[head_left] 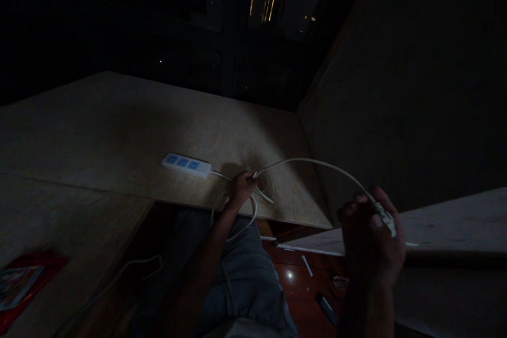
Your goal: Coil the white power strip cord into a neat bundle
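Note:
A white power strip with blue sockets lies on a pale wooden board in a dim room. Its white cable runs right from the strip. My left hand is closed around loops of that cable at the board's near edge. From there the cable arcs over to my right hand, which is closed on the cable's end near the white plug. Loose coils hang below my left hand.
A large upright board stands at the right, with a flat board under my right hand. A red packet lies at the lower left. Small scraps and a dark object sit on the reddish floor. My grey trousers show below.

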Tool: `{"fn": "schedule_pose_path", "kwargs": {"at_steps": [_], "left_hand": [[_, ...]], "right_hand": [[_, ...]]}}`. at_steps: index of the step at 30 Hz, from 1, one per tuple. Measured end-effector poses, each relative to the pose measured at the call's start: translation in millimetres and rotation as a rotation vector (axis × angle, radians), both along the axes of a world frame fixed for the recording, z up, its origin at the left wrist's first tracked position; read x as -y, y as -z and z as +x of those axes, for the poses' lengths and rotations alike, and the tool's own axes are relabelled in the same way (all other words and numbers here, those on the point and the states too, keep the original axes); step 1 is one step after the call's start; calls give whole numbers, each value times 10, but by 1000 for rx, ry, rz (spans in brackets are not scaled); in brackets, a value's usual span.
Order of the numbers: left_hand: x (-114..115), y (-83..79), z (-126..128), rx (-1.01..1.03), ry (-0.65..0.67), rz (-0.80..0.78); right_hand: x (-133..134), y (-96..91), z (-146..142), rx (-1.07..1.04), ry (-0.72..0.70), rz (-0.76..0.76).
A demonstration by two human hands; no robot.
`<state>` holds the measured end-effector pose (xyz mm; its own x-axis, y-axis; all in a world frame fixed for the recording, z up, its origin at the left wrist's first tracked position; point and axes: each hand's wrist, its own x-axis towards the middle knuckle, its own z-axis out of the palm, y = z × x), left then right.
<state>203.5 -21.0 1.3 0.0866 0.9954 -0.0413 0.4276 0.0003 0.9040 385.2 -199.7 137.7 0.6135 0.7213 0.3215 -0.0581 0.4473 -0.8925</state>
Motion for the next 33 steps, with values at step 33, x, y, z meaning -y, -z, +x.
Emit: {"fn": "schedule_pose_path", "kwargs": {"at_steps": [33], "left_hand": [[159,-286,214,997,61,-288]], "right_hand": [[-620,541,-1677,809,-735,-179]]}}
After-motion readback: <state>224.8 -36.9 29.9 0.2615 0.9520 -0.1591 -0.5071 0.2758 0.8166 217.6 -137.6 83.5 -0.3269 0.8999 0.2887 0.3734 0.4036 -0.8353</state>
